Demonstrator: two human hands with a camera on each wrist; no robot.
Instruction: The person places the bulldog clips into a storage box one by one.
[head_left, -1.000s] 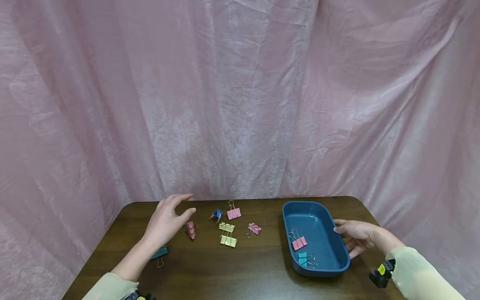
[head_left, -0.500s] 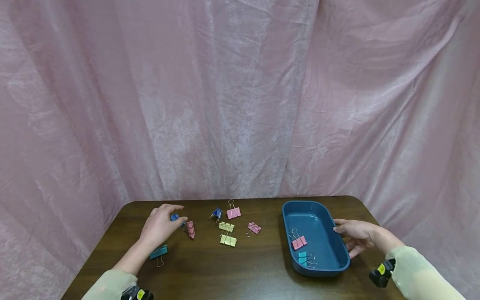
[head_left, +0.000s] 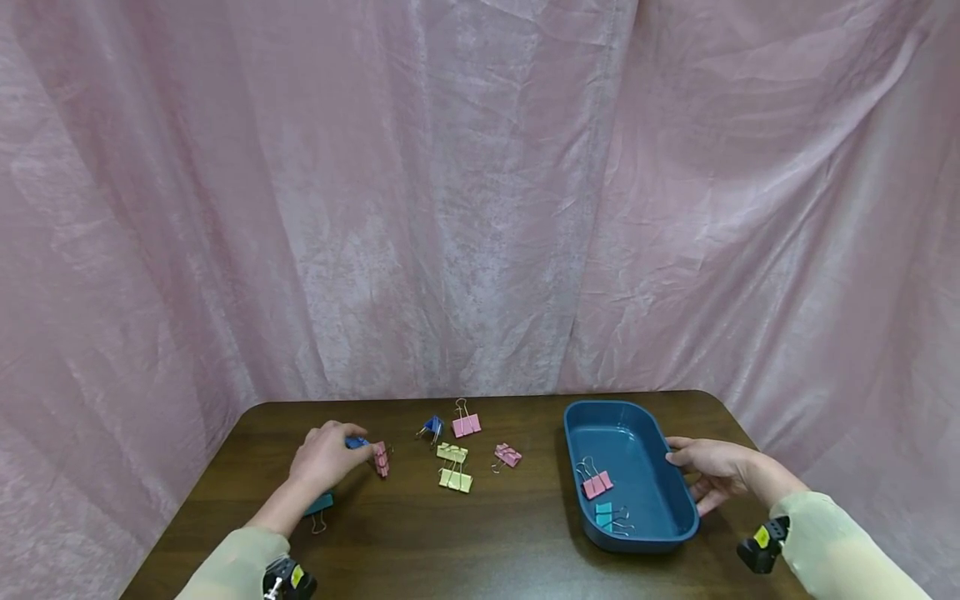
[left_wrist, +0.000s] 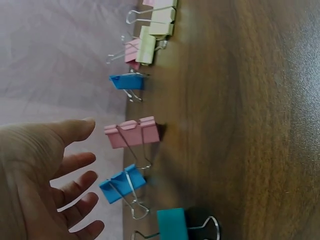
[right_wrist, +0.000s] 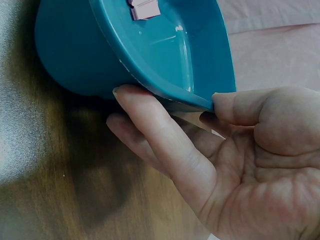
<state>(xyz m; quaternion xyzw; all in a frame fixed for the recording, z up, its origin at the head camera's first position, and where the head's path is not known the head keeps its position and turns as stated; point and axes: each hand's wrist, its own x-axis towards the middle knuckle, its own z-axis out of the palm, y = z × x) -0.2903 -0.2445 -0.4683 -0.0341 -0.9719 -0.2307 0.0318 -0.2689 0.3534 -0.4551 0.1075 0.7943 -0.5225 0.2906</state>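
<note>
My left hand [head_left: 327, 460] is low over the left of the table, thumb and index finger on either side of a blue binder clip [head_left: 356, 442]. In the left wrist view the fingers are parted and this blue clip [left_wrist: 123, 185] lies just past their tips. A pink binder clip [head_left: 381, 460] lies beside the thumb. Under the left wrist is a teal binder clip [head_left: 321, 502], partly hidden. My right hand [head_left: 712, 471] holds the right side of a blue plastic tray [head_left: 686, 500], thumb at the rim [right_wrist: 192, 100] and fingers against the outer wall. Inside it lie a pink clip [head_left: 597, 485] and a turquoise clip [head_left: 604, 515].
Mid-table lie two yellow binder clips [head_left: 455, 481], another blue clip [head_left: 433, 427], a pink clip [head_left: 467, 425] and a patterned pink clip [head_left: 507, 455]. A pink curtain [head_left: 480, 250] hangs behind the far edge of the brown wooden table [head_left: 510, 550].
My left hand has come down and closer to the blue binder clip at the left, its thumb and index finger drawing nearer each other. The right hand and tray stay in place.
</note>
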